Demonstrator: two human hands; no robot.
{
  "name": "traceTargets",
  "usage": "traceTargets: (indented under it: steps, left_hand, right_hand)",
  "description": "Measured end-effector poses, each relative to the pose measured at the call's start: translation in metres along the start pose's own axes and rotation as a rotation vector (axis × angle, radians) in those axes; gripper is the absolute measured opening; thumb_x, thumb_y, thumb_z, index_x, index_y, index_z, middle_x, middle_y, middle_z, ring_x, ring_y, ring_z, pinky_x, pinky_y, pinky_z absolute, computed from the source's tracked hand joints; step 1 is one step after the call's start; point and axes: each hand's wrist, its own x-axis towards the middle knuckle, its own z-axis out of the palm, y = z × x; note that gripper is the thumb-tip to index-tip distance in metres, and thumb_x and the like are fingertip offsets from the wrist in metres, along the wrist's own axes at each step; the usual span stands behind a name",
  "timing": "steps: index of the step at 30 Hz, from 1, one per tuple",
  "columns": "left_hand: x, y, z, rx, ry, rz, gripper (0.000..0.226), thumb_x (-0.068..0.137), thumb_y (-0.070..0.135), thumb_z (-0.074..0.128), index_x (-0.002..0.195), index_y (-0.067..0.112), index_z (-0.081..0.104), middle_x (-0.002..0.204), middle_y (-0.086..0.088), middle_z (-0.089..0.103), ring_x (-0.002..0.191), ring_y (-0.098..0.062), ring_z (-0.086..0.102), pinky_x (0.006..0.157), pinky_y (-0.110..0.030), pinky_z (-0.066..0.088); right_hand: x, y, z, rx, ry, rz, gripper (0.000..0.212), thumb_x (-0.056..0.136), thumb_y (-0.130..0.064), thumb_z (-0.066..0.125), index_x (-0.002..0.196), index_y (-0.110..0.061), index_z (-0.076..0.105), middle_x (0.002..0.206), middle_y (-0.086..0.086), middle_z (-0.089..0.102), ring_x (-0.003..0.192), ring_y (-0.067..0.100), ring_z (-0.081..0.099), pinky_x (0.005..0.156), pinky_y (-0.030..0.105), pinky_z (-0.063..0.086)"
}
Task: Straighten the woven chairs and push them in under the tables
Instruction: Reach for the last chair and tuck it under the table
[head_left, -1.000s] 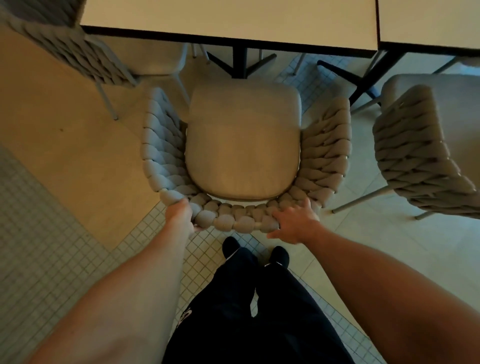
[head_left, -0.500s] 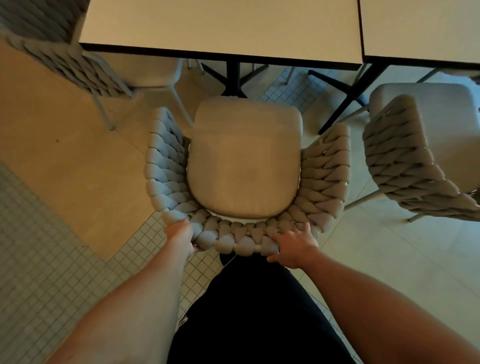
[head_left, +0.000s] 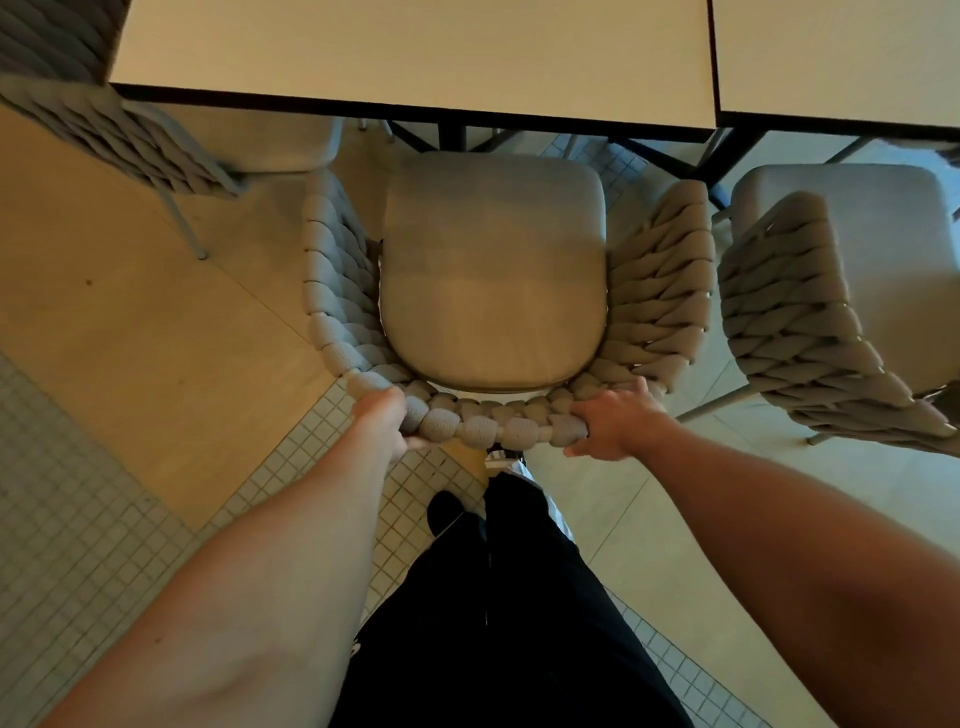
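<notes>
While both hands hold the back rim of the middle chair, its seat front sits just at the edge of the near bench, not yet under it. The left hand grips the woven rim at the back left corner, thumb underneath; the right hand curls over the rim at the back right. Three chairs show in all — the held one, a second chair to the right, turned at an angle, with its seat near the second bench, and a third chair at upper left, its seat partly under the near bench. Two benches stand edge to edge, each on a dark base. The person's dark trousers and one dark shoe show below the chair back, on a floor of small tiles and large slabs.
</notes>
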Motion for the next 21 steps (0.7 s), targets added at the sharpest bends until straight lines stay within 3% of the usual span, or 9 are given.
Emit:
traceTargets:
  steps: [9,18,21]
  left_hand:
    - [0.007,0.044,0.048,0.002,-0.037,-0.019,0.038,0.104,0.018,0.048,0.141,0.015,0.037,0.143,-0.024,0.042,0.118,-0.055,0.053,0.059,-0.071,0.054]
    - [0.008,0.067,0.078,0.039,-0.01,-0.011,0.038,0.104,0.02,0.047,0.141,0.015,0.037,0.144,-0.023,0.04,0.12,-0.054,0.052,0.062,-0.072,0.054]
    - [0.009,0.068,0.083,0.051,-0.001,-0.018,0.038,0.104,0.02,0.047,0.14,0.014,0.038,0.144,-0.022,0.041,0.119,-0.053,0.052,0.056,-0.071,0.054]
  right_hand:
    - [0.024,0.048,-0.045,-0.03,0.022,0.01,0.056,0.088,-0.075,0.053,0.134,-0.042,0.052,0.134,-0.004,0.06,0.13,0.028,0.053,0.116,0.059,0.019]
    - [0.034,0.072,-0.06,0.004,0.018,0.01,0.057,0.089,-0.073,0.055,0.135,-0.041,0.051,0.132,-0.004,0.059,0.129,0.029,0.054,0.116,0.06,0.02]
    - [0.034,0.076,-0.061,0.001,0.011,0.01,0.058,0.089,-0.073,0.054,0.136,-0.041,0.05,0.133,-0.004,0.058,0.129,0.028,0.054,0.116,0.061,0.02]
